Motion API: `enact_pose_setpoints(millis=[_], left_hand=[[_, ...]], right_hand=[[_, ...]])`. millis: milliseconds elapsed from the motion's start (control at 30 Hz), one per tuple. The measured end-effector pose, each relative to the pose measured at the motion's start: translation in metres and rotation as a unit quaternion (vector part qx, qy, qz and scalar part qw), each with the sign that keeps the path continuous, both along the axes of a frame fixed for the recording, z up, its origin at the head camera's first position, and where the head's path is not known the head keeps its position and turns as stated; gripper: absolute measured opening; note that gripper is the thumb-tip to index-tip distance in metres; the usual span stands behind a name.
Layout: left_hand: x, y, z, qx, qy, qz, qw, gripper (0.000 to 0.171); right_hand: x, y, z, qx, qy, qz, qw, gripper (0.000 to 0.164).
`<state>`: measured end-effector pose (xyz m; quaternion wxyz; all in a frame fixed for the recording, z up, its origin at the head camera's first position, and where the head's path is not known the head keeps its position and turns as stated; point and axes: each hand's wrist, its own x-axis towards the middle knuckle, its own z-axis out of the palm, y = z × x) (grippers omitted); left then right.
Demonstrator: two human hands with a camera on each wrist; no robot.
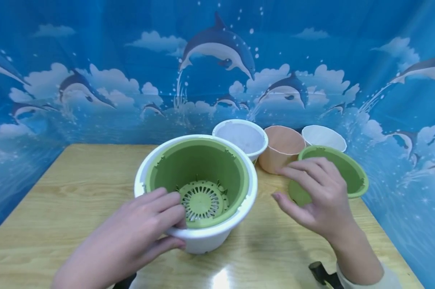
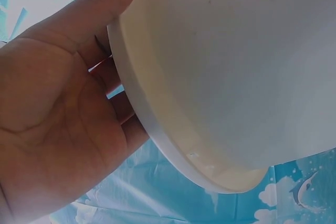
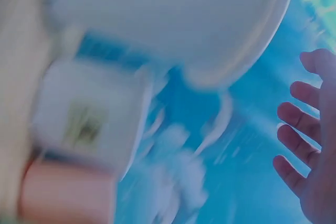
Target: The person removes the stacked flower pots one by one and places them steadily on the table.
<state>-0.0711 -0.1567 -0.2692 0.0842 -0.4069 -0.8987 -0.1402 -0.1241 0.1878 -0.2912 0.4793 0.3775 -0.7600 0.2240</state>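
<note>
In the head view a large white pot [image 1: 210, 239] stands on the table, a green pot [image 1: 214, 160] with a slotted bottom nested inside it. My left hand [image 1: 149, 224] grips the near left of the rim, fingers over the edge and thumb outside below it. The left wrist view shows that hand [image 2: 68, 87] pinching the white rim [image 2: 142, 111]. My right hand [image 1: 318, 192] is in the air in front of another green pot [image 1: 347, 170], fingers loosely bent around nothing. In the right wrist view its fingers [image 3: 297, 142] are spread apart, clear of the white pot [image 3: 157, 14].
Behind stand a white pot [image 1: 254, 154] with a pale inside, a peach pot [image 1: 275, 160] and a smaller white pot [image 1: 324, 138]. A dark, blurred-edged object [image 1: 318, 271] shows by the right sleeve [image 1: 373, 279]. A dolphin-print curtain [image 1: 112, 48] hangs behind the wooden table [image 1: 76, 208].
</note>
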Motion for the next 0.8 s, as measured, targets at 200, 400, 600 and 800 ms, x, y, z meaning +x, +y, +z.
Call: enact_pose_setpoints(millis=[200,400,600,800], left_hand=[[0.0,0.0,0.003,-0.016,-0.012,0.007,0.9998,0.019],[0.001,0.0,0.003,-0.019,-0.005,0.011,0.9997,0.02],[0.001,-0.001,0.003,-0.014,-0.006,0.007,0.9999,0.018],[0.001,-0.002,0.003,-0.012,-0.013,0.006,0.9998,0.017]], right_hand=[[0.003,-0.053,0.019,0.005,0.019,0.096,0.995,0.041],[0.004,-0.081,0.017,0.045,-0.04,0.143,0.988,0.038],[0.005,-0.09,0.0,0.141,-0.133,0.165,0.967,0.044],[0.005,-0.091,-0.011,0.208,-0.167,0.133,0.955,0.052]])
